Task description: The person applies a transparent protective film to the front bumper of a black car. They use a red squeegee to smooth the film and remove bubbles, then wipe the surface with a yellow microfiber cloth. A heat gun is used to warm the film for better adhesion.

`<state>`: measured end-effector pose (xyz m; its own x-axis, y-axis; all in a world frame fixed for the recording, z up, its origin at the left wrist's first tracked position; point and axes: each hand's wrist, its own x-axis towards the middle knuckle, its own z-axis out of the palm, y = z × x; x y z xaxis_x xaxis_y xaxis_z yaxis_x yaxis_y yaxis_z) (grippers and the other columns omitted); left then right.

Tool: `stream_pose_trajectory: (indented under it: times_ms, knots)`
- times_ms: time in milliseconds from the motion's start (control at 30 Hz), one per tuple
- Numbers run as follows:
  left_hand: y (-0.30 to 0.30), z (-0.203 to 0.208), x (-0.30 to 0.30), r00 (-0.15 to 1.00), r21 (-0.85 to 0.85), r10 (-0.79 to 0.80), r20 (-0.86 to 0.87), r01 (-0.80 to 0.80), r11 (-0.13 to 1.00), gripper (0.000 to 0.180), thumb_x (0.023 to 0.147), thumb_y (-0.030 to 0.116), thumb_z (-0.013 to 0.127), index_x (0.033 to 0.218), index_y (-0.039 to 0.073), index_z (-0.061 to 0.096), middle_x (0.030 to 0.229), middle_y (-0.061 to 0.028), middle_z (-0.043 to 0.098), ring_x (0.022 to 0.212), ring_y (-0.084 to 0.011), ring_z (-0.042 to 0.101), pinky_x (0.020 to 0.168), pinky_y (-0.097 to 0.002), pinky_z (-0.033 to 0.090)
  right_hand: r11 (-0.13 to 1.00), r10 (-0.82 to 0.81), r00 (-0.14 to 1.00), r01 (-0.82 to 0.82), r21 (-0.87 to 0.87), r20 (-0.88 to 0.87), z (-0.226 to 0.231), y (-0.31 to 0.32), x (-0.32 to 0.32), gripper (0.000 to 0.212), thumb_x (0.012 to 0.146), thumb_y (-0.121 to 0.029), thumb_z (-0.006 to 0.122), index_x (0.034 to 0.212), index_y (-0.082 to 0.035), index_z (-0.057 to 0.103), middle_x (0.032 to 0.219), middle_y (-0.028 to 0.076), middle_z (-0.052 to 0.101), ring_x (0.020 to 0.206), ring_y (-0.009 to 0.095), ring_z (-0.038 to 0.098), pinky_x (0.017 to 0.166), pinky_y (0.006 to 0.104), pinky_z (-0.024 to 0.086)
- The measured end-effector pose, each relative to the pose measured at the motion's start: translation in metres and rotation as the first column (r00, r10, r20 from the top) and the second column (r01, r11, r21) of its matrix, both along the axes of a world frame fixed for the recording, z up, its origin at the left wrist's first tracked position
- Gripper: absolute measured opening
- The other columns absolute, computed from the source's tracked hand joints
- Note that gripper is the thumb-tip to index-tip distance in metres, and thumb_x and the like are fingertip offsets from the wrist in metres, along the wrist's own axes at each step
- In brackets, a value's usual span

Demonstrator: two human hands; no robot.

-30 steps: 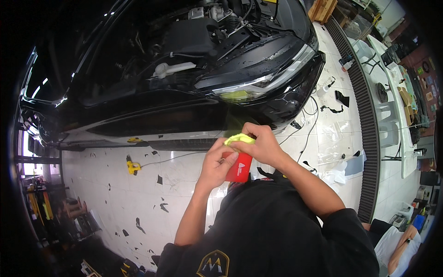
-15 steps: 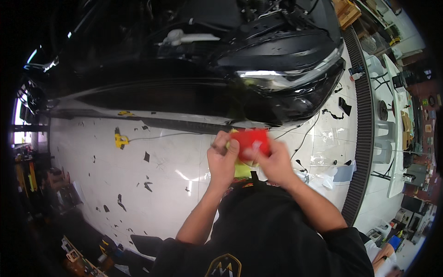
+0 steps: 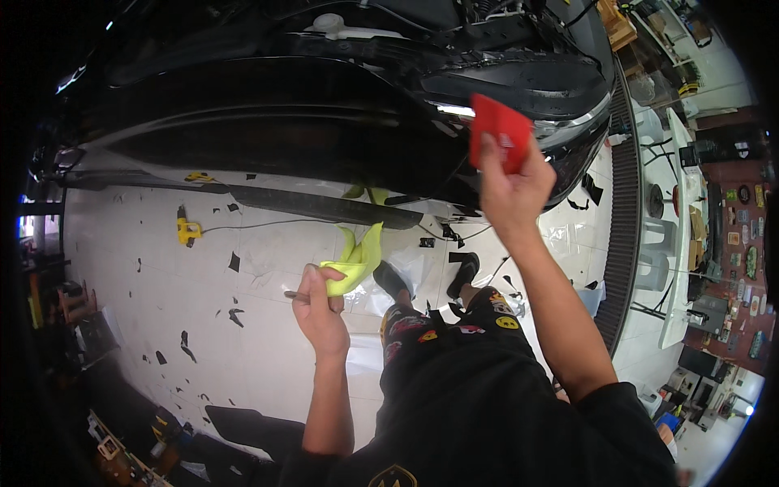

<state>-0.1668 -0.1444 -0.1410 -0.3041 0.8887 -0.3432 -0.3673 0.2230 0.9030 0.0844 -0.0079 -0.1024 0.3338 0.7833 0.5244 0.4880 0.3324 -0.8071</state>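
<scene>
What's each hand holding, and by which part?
Left hand: yellow-green cloth by its near end, plus a slim object, hold unclear. Right hand: red card by its lower part.

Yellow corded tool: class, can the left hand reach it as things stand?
Probably not: the yellow tool lies on the floor, seemingly well below the left hand, which holds the yellow-green cloth.

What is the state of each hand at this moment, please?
Left hand: closed, holding the yellow-green cloth, apparently also a thin dark item, kind unclear.
Right hand: closed, holding the red flat piece.
</scene>
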Motion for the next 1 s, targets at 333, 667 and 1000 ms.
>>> stream_pose_trajectory:
  times_ms: [333, 667, 1000]
  knots:
    - [0.006, 0.019, 0.01, 0.992, 0.062, -0.118, 0.033, 0.116, 0.991, 0.036, 0.109, 0.03, 0.051, 0.085, 0.006, 0.061, 0.075, 0.0065, 0.045, 0.059, 0.001, 0.029, 0.052, -0.0214, 0.019, 0.985, -0.129, 0.909, 0.07, 0.16, 0.396, 0.015, 0.009, -0.025, 0.013, 0.084, -0.005, 0.074, 0.096, -0.003, 0.07, 0.076, 0.013, 0.062, 0.068, 0.032, 0.057, 0.061, 0.0399, 0.047]
    - [0.009, 0.024, 0.024, 0.975, 0.124, -0.222, -0.003, 0.22, 0.967, 0.031, 0.108, 0.029, 0.056, 0.099, 0.002, 0.068, 0.092, 0.0057, 0.05, 0.064, -0.0007, 0.036, 0.056, -0.02, 0.026, 0.994, 0.019, 0.907, 0.027, -0.104, 0.42, 0.025, -0.028, -0.029, 0.013, 0.09, -0.014, 0.071, 0.089, -0.006, 0.061, 0.087, 0.013, 0.061, 0.085, 0.036, 0.063, 0.064, 0.0471, 0.052]
    - [-0.002, 0.078, 0.072, 0.843, 0.408, -0.369, 0.391, 0.201, 0.891, 0.029, 0.104, 0.035, 0.064, 0.094, 0.007, 0.064, 0.094, -0.0028, 0.052, 0.082, -0.0148, 0.057, 0.073, -0.0281, 0.047, 0.603, 0.599, 0.73, -0.682, -0.415, -0.329, -0.008, -0.136, 0.032, 0.061, 0.08, -0.026, 0.086, 0.132, -0.005, 0.06, 0.124, 0.013, 0.06, 0.114, 0.025, 0.055, 0.088, 0.041, 0.05]
